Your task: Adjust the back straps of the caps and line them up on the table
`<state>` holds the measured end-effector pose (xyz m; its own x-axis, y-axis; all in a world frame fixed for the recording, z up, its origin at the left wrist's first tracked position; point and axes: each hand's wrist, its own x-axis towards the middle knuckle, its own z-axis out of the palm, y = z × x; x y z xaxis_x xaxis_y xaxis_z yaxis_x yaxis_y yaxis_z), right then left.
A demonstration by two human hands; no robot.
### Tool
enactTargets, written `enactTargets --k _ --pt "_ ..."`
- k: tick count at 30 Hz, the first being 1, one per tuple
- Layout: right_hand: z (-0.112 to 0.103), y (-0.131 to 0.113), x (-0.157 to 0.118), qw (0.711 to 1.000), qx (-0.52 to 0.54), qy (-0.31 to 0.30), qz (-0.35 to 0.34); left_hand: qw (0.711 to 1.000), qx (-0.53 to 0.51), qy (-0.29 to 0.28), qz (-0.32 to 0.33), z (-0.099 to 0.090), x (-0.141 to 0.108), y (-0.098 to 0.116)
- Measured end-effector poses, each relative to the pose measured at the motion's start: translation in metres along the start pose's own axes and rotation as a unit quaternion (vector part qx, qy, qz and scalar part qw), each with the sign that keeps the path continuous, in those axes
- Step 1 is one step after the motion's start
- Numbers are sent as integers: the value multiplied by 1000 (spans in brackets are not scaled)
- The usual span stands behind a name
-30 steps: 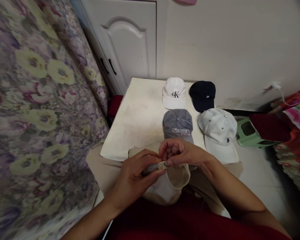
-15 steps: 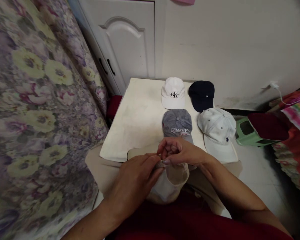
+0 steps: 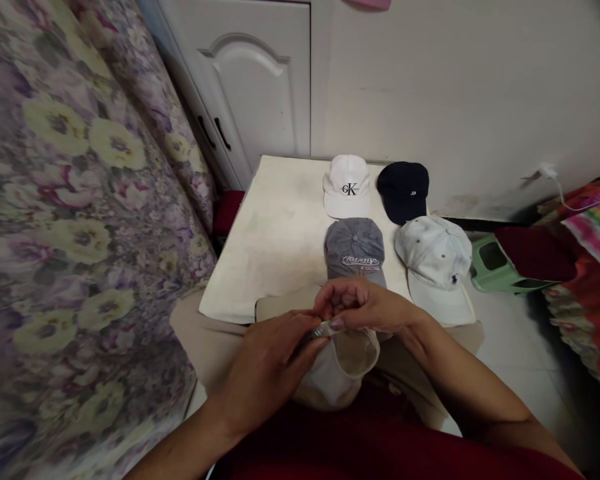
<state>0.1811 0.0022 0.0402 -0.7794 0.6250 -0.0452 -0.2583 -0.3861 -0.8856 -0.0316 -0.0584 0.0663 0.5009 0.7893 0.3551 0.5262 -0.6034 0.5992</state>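
Observation:
A beige baseball cap (image 3: pixel 330 390) is held close to my body, its back opening facing up. My left hand (image 3: pixel 275 353) is closed on the cap's back strap near a small metal buckle (image 3: pixel 321 329). Pinching the strap from the other side is my right hand (image 3: pixel 363 305), its fingers curled. Just beyond my hands lies a grey cap (image 3: pixel 355 247) with white lettering, its brim partly hidden by my right hand. To its right rests a pale cap (image 3: pixel 435 260) with a small dark emblem.
On the cream-covered table (image 3: pixel 270 233) also lie a white cap (image 3: pixel 347 187) and a navy cap (image 3: pixel 405 192) at the back. A floral curtain (image 3: pixel 80 200) hangs at left. A green stool (image 3: pixel 500 263) with a dark red top stands at right.
My left fingers have shifted slightly, and the metal buckle on the strap shows more clearly. Both hands keep hold of the beige cap; the other caps have not moved.

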Motion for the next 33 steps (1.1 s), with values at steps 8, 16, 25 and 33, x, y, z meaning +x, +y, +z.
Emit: enactTargets --k 8,16,25,33 --pt "-3 -1 -3 999 -39 16 -15 991 -98 -36 -83 -3 2 -3" --pt "-2 -10 -9 994 -105 18 -1 918 -299 -141 -220 -13 12 -16" --pt "9 -10 -8 959 -264 54 81 905 -308 -165 -242 -8 10 -15" --pt "12 -14 -4 959 -265 32 93 932 -239 -176 -208 -11 11 -7"
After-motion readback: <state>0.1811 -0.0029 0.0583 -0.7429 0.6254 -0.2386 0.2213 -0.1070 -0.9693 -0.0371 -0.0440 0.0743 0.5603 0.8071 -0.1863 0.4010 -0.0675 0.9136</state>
